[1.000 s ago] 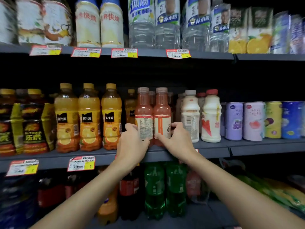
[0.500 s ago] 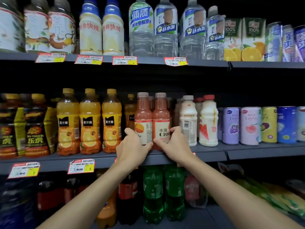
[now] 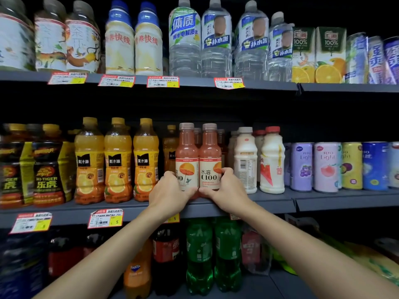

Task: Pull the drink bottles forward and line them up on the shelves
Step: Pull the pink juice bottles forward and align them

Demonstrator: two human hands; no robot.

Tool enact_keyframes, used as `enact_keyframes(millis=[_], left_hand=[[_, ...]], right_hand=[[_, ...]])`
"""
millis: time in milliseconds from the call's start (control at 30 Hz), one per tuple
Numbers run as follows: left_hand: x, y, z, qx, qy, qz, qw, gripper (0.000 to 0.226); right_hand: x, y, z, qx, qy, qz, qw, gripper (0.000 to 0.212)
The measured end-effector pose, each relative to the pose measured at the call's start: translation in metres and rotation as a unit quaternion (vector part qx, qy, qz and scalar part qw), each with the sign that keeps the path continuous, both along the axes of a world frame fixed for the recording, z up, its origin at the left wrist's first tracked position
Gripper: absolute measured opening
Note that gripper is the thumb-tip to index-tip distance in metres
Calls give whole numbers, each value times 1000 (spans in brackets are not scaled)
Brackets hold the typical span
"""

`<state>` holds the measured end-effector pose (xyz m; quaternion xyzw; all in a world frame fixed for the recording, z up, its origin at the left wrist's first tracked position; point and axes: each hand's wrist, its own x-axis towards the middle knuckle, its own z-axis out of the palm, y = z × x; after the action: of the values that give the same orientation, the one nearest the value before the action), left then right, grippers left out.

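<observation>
Two pink-orange C100 drink bottles stand side by side at the front of the middle shelf (image 3: 269,201). My left hand (image 3: 170,190) grips the lower part of the left C100 bottle (image 3: 186,156). My right hand (image 3: 226,189) grips the base of the right C100 bottle (image 3: 210,156). Both labels face forward. More bottles of the same kind stand behind them, partly hidden.
Three orange juice bottles (image 3: 117,162) stand left of my hands and Hi-Tiger bottles (image 3: 48,169) further left. White yoghurt bottles (image 3: 245,160) and pastel cans (image 3: 326,167) stand to the right. Water bottles (image 3: 216,39) fill the top shelf; green soda bottles (image 3: 199,255) sit below.
Both C100 bottles have been turned, so their labels now face the front. My hands have stayed on the bottles' lower parts. The camera has tilted slightly.
</observation>
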<state>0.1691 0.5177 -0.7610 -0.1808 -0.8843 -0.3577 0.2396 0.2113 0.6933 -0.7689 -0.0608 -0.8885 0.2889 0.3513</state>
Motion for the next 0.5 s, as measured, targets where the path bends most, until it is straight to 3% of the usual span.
enact_keyframes(millis=[100,200,333,500], left_hand=[[-2,-2,2,-30,-21,-21,999,67],[-9,-8,1,28,-65,-86,994,52],[-8,-8,-2,57,-32,-64,996,64],[2,0,1,-10,-11,20,1000,80]], right_hand=[[1,4,8,-4,-35,19,999,83],[4,11,15,-14,-69,54,996,61],[4,11,9,-9,-49,49,998,75],[3,7,8,2,-33,29,999,80]])
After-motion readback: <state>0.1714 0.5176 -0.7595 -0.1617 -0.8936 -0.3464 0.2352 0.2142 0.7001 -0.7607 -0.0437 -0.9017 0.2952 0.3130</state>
